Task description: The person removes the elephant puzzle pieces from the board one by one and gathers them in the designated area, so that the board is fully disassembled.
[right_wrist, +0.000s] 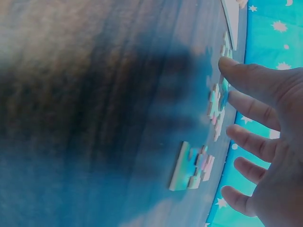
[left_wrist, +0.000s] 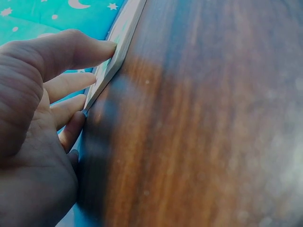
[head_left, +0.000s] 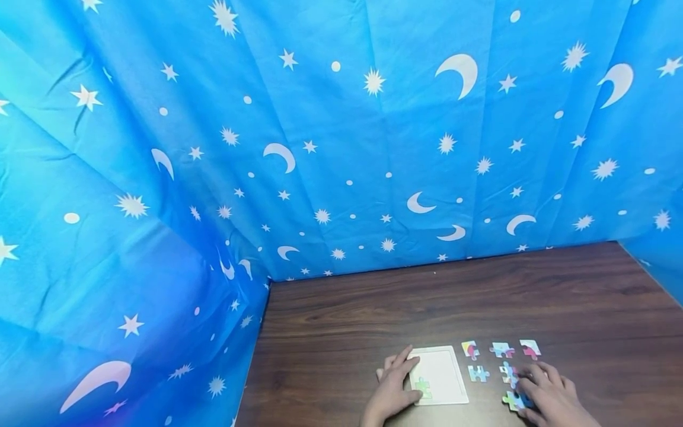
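The left hand (head_left: 393,385) holds the left side of a square white puzzle tray (head_left: 460,375), thumb at its near edge and fingers along the left. A green puzzle piece (head_left: 423,387) lies inside the tray's near left corner. To the right, the right hand (head_left: 552,394) is over the nearest loose pieces, pinching a blue puzzle piece (right_wrist: 224,94) between thumb and index finger; the hand partly covers it. Its other fingers are spread. A green and blue piece (head_left: 512,401) lies by the fingertips, with another piece (head_left: 507,373) just beyond.
Beyond these, several loose pieces lie on the brown wooden table (head_left: 331,332), among them a yellow and pink one (head_left: 470,349), a light blue one (head_left: 478,373) and a pink corner one (head_left: 530,349). A blue curtain (head_left: 347,136) with moons and stars borders the table.
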`<action>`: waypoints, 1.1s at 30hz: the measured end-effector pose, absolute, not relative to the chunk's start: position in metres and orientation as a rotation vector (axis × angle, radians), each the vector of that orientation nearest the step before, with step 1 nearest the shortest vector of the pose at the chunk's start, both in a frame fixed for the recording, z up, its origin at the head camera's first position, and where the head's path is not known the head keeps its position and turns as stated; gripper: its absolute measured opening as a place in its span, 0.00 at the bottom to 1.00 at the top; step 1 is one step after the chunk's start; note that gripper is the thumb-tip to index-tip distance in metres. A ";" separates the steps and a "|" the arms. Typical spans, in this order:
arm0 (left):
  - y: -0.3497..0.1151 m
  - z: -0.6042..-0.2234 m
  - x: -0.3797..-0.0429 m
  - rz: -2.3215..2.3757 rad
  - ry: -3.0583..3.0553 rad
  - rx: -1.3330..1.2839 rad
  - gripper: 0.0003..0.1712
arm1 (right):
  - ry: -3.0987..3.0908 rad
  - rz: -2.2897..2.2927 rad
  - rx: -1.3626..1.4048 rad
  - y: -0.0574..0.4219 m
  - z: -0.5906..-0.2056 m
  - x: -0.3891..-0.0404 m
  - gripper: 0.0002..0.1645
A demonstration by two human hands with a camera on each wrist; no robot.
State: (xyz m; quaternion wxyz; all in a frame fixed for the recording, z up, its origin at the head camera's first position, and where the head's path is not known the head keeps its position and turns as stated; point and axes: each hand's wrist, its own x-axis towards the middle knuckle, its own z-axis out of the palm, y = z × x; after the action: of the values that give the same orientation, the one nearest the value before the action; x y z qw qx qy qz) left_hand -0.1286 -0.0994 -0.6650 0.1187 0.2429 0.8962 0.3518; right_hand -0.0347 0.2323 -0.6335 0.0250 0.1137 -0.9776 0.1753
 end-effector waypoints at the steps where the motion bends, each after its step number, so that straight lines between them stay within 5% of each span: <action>1: -0.099 -0.665 -0.129 1.021 2.623 0.710 0.40 | -3.030 0.533 0.350 0.233 -0.635 -0.034 0.17; 24: -0.097 -0.661 -0.130 0.999 2.640 0.712 0.39 | -3.035 0.674 0.214 0.226 -0.640 -0.037 0.19; 33: -0.098 -0.665 -0.128 0.990 2.652 0.715 0.39 | -2.689 0.650 0.371 0.194 -0.639 -0.047 0.23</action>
State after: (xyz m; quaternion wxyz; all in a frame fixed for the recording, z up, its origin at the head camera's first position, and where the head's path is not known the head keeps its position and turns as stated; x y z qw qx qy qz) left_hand -0.1284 -0.0978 -0.6653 0.1106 0.2435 0.9027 0.3369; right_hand -0.0474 0.1940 -0.6391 0.1745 0.1309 -0.9486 0.2293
